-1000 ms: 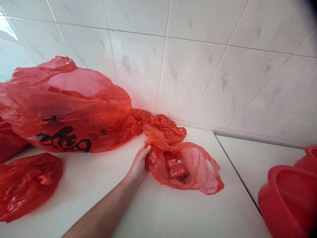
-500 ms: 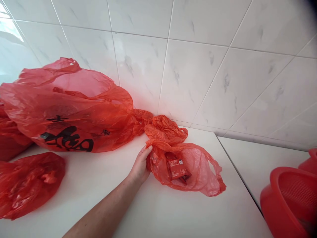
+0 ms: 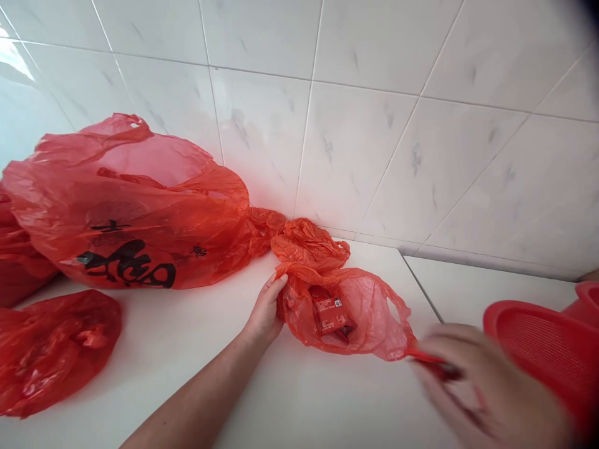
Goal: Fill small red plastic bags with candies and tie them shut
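A thin red plastic bag [image 3: 369,305] lies on its side on the white surface, its mouth facing right. Inside it is a red packet [image 3: 331,313] with pale printing. My left hand [image 3: 266,312] pinches the bag's rim at its left end, thumb on top. At the bag's right end is my right hand [image 3: 486,380], smeared by motion, its fingers curled around something red and dark. That item is too blurred to name, and it overlaps the bag's handle end; whether the two touch I cannot tell.
A large red plastic bag [image 3: 140,212] with black characters stands against the tiled wall [image 3: 262,125]. A crumpled red bag [image 3: 309,243] sits behind the held one. Another red bag [image 3: 56,355] lies at left. Red perforated baskets [image 3: 538,337] stand at right.
My right hand has come in from the right with a blurred red item, up to the bag's open end. The nearer basket is tilted differently. My left hand keeps its grip.
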`<state>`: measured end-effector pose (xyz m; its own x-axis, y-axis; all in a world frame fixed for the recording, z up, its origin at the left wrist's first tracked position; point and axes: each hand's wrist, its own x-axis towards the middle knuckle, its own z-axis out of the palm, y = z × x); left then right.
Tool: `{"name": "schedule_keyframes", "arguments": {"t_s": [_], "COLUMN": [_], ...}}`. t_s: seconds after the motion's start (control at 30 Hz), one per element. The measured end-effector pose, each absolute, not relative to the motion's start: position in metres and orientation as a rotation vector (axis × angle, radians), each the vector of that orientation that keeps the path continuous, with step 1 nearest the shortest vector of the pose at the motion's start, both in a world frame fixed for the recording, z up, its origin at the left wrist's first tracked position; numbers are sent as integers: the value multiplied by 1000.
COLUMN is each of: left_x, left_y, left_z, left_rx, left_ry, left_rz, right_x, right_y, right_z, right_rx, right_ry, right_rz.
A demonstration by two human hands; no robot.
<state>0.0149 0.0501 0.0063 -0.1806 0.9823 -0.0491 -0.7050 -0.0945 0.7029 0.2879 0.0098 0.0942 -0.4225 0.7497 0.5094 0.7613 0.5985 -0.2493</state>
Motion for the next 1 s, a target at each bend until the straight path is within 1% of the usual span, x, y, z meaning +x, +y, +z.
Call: {"name": "schedule_keyframes", "arguments": {"t_s": [0.07,0.17,0.27,0.37,0.4,0.43,0.47,0.5,0.57,0.63,0.7,0.8,0.87,0.93,1.0], "left_x": [16,16,13,9,8,8,7,7,5,0,-8,-22,-28,-31,-30], "left_y": [48,46,47,48,48,49,49,50,52,58,65,74,75,72,68], "left_z": [9,12,13,14,14,16,18,20,27,38,52,76,89,98,101], "left_rx": [542,570,582,565,559,557,558,561,566,563,555,575,617,705,852], "left_ry": [708,689,683,697,707,719,731,744,788,842,881,896,901,954,1073], "left_rz": [1644,1661,1670,1697,1703,1706,1702,1692,1683,1702,1755,1859,1918,1953,1951], "right_x": [251,209,207,234,244,255,264,271,279,278,271,253,242,231,221], "right_y": [23,48,59,53,50,48,47,48,54,67,86,117,133,142,147], "right_z": [82,70,67,59,54,48,43,39,36,46,65,100,118,128,129], "right_rx": [-1077,-1138,-1213,-1328,-1382,-1454,-1544,-1637,-1728,-1635,-1418,-1101,-940,-797,-656], "right_ry": [-2431,-2475,-2261,-1911,-1825,-1776,-1764,-1777,-1810,-1744,-1573,-1302,-1180,-1083,-1034], "right_rz": [111,109,36,-184,-229,-210,-108,63,496,808,920,957,877,809,896]}}
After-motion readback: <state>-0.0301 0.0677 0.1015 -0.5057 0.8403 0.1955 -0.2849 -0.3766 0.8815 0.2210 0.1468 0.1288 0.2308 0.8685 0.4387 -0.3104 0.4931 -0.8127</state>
